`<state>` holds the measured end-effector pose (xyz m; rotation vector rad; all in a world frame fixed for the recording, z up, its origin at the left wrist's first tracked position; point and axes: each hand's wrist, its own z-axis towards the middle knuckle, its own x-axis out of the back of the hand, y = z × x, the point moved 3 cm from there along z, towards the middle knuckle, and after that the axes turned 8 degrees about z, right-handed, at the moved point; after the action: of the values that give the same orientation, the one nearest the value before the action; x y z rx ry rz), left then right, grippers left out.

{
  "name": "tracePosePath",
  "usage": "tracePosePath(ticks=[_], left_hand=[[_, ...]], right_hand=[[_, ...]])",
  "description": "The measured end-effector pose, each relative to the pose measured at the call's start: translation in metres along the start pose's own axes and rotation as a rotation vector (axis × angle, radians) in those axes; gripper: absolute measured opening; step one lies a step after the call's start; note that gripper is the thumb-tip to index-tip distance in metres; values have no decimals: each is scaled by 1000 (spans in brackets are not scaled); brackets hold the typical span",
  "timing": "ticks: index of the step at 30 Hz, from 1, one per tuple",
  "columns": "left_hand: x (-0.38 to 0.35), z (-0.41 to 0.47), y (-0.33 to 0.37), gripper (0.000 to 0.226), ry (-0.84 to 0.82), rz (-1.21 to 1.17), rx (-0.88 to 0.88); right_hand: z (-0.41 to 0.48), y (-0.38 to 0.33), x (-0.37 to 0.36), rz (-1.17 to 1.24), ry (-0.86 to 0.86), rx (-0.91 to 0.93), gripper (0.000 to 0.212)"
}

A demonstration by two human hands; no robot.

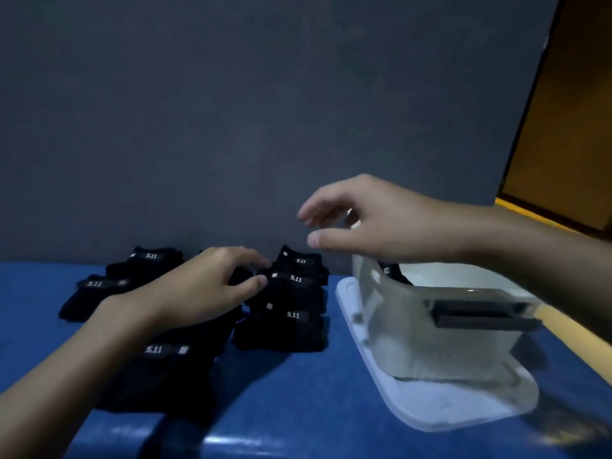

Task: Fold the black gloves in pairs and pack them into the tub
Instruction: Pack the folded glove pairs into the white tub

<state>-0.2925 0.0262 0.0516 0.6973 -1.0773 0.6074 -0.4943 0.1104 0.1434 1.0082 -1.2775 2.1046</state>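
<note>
our left hand [205, 286] pinches a black fabric glove [291, 288] for pairing; right hand [381, 223] hangs loose, empty, above the clear plastic tub [390, 326].

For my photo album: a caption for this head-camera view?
Left hand grips black fabric gloves; right hand hovers open above clear plastic tub.
</note>
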Motion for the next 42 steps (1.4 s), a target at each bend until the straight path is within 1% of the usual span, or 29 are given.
tracePosePath(ticks=[2, 4, 6, 10, 11, 13, 16, 21, 25, 29, 31, 33, 36, 39, 42], left_hand=[[-8, -12, -8, 23, 52, 9, 33], [-18, -22, -17, 21, 95, 9, 74], [-27, -28, -22, 24, 121, 53, 92], [-30, -31, -16, 23, 233, 202, 6], [-31, -30, -14, 25, 234, 224, -3], [-38, -29, -12, 31, 181, 263, -17], [-48, -28, -9, 37, 100, 329, -40], [-56, -24, -8, 37, 33, 384, -57], [-58, -25, -6, 30, 4, 371, -42], [-58, -27, -6, 27, -15, 333, -29], [-58, -28, -7, 31, -21, 322, -27], [-59, -28, -7, 42, -26, 293, -20], [-60, -28, -7, 55, -29, 259, -10], [-60, -30, -6, 56, -29, 240, -11], [-57, -32, -4, 56, -23, 196, -10]], right_hand=[[1, -10, -26, -52, -29, 5, 23], [2, -5, -55, -104, -26, -30, 24], [3, 12, -85, -124, -2, -122, 30], [-6, 57, -133, -117, -11, -358, 47], [-8, 65, -141, -97, -2, -409, 51], [-9, 75, -148, -73, 62, -456, 55], [-6, 82, -152, 14, 157, -441, 53], [-4, 90, -160, 134, 178, -467, 57], [-3, 92, -164, 135, 116, -492, 63], [-5, 98, -167, 136, 93, -527, 58], [-6, 98, -167, 168, 63, -520, 48], [-7, 98, -164, 235, 53, -497, 36], [-10, 97, -161, 360, 59, -503, 37], [-12, 96, -161, 420, 62, -492, 37], [-13, 93, -160, 468, 101, -462, 38]])
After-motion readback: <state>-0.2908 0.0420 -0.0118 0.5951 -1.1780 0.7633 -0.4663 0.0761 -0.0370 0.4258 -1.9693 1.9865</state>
